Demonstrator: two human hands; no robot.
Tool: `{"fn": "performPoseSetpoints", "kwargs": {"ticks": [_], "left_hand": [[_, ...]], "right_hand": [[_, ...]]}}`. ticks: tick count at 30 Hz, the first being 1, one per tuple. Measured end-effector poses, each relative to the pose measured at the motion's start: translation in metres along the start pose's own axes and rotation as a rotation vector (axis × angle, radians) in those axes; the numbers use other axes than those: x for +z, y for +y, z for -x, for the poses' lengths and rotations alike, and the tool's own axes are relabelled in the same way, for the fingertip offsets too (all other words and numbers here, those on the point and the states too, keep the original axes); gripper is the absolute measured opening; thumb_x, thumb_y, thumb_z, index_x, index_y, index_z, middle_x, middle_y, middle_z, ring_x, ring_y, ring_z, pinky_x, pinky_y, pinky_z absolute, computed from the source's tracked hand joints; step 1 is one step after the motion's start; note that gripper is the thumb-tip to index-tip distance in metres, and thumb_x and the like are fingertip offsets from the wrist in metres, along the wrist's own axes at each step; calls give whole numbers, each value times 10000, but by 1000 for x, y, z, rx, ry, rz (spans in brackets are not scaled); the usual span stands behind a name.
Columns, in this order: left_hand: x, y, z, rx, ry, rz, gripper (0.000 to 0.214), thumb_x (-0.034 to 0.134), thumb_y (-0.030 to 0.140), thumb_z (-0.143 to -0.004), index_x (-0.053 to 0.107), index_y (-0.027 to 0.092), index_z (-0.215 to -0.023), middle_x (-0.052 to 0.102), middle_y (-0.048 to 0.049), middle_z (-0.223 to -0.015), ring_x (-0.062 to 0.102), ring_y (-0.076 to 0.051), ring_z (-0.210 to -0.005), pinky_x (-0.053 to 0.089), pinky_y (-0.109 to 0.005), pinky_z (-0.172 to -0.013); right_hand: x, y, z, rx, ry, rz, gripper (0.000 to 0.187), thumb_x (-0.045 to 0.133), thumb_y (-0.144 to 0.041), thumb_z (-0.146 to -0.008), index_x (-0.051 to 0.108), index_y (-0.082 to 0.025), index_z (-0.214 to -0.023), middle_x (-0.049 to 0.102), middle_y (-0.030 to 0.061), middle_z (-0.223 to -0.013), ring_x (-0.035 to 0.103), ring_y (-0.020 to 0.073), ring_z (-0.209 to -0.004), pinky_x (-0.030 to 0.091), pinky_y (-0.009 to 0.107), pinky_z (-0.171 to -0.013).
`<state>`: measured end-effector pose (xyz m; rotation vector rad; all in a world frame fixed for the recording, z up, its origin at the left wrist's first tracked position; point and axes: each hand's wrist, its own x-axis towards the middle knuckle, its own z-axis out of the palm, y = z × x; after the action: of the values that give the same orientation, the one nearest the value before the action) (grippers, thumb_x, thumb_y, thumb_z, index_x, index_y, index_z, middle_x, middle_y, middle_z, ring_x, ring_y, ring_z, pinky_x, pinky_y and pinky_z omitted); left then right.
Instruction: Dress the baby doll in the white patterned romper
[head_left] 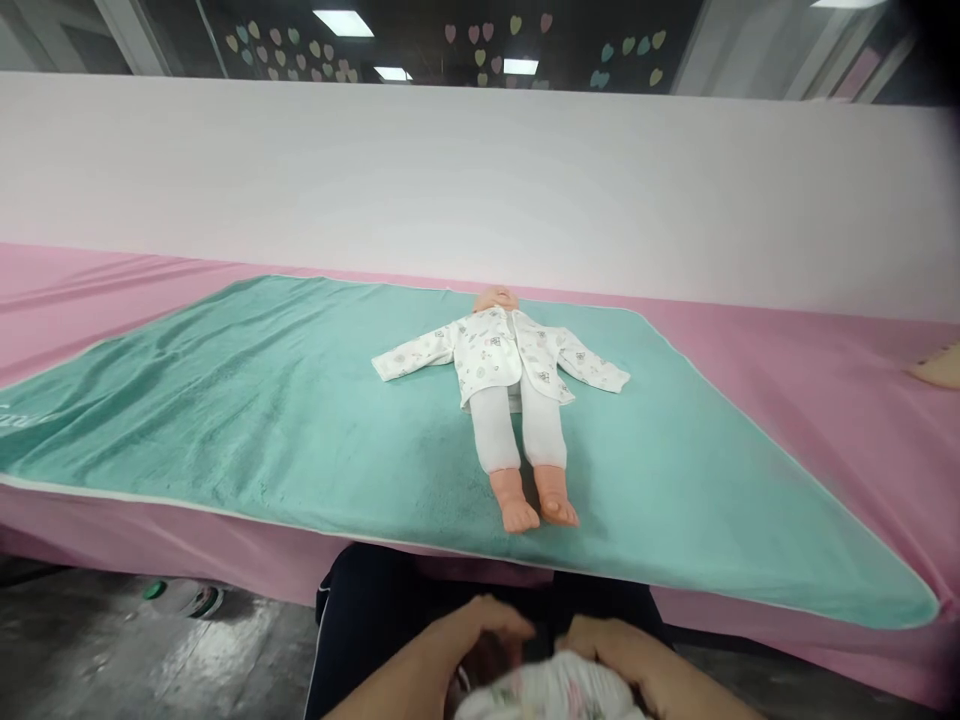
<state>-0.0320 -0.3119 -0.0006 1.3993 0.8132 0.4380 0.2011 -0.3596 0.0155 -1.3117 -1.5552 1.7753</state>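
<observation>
In my lap, at the bottom edge, lies a bunched white cloth (559, 690) with a pink and green print. My left hand (469, 645) curls its fingers round the cloth's left side, somewhat blurred. On the upper right side, my right hand (619, 645) grips the same cloth with bent fingers. The cloth's lower part is cut off by the frame. Beyond my hands a baby doll (517, 500) lies on its back, feet toward me. It wears white trousers (495, 430) and a white printed jacket (487, 355), its sleeves spread to both sides.
A green towel (360, 430) lies under the doll on a pink-covered table (757, 350). A white wall (450, 180) rises behind. A tan shape (941, 368) shows at the right edge. A container with a green cap (155, 590) is on the floor.
</observation>
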Motion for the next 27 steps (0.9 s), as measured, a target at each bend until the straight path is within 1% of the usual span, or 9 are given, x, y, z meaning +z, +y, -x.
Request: {"fn": "performPoseSetpoints", "kwargs": {"ticks": [3, 6, 8, 11, 15, 17, 20, 22, 27], "left_hand": [[14, 34, -16, 192, 45, -121, 524, 685, 293, -600, 593, 230, -1112, 610, -65, -1072, 524, -258, -991, 382, -342, -871], [24, 55, -27, 263, 152, -250, 632, 664, 164, -570, 529, 238, -1183, 599, -60, -1084, 519, -251, -974, 396, -326, -831], [23, 62, -32, 257, 240, -313, 529, 602, 129, -611, 554, 238, -1126, 621, -49, -1000, 540, -228, -881, 408, -295, -739], [12, 71, -43, 304, 322, -454, 355, 538, 144, -683, 580, 229, -1025, 632, -22, -861, 542, -179, -715, 365, -248, -609], [-5, 85, -68, 399, 356, -755, 292, 522, 159, -694, 577, 223, -974, 620, -20, -882, 530, -178, -728, 309, -240, -574], [-11, 94, -81, 382, 279, -902, 248, 500, 169, -691, 575, 213, -923, 608, -29, -876, 527, -180, -728, 300, -245, -567], [-17, 107, -97, 257, 26, -1103, 149, 471, 228, -692, 548, 205, -818, 587, -24, -767, 516, -171, -649, 288, -251, -522], [-18, 114, -101, 191, -100, -1216, 128, 455, 271, -691, 513, 206, -785, 568, -13, -695, 495, -163, -584, 272, -255, -482], [-12, 119, -97, 160, -222, -1315, 196, 499, 323, -632, 468, 212, -791, 562, 3, -650, 493, -162, -545, 274, -254, -449]], "right_hand": [[10, -14, -13, -178, 303, -33, 302, 705, -298, -614, 588, -222, -882, 581, 18, -893, 532, 198, -830, 438, 274, -722], [15, -27, -27, -316, 606, -67, 199, 642, -240, -643, 558, -207, -820, 556, -8, -763, 501, 141, -686, 411, 229, -606], [12, -36, -31, -312, 680, -28, 153, 626, -214, -655, 552, -204, -789, 547, -20, -714, 481, 124, -642, 390, 213, -564], [0, -48, -30, -296, 724, 34, 186, 643, -239, -668, 574, -204, -836, 572, -11, -756, 492, 132, -680, 392, 217, -583], [-19, -52, -33, -241, 750, 4, 252, 609, -344, -721, 578, -200, -925, 592, 14, -842, 520, 157, -753, 409, 232, -607], [-28, -45, -41, -214, 779, 17, 250, 573, -379, -742, 575, -191, -907, 587, 11, -830, 516, 159, -750, 401, 238, -603], [-39, -28, -52, -194, 827, 134, 201, 490, -377, -793, 562, -191, -818, 572, -9, -758, 497, 154, -717, 371, 240, -592], [-44, -18, -55, -204, 834, 219, 206, 434, -369, -826, 536, -197, -773, 562, -19, -720, 488, 151, -698, 355, 242, -584], [-49, -8, -48, -223, 753, 307, 166, 418, -313, -835, 496, -209, -731, 566, -31, -700, 468, 142, -658, 342, 242, -566]]}}
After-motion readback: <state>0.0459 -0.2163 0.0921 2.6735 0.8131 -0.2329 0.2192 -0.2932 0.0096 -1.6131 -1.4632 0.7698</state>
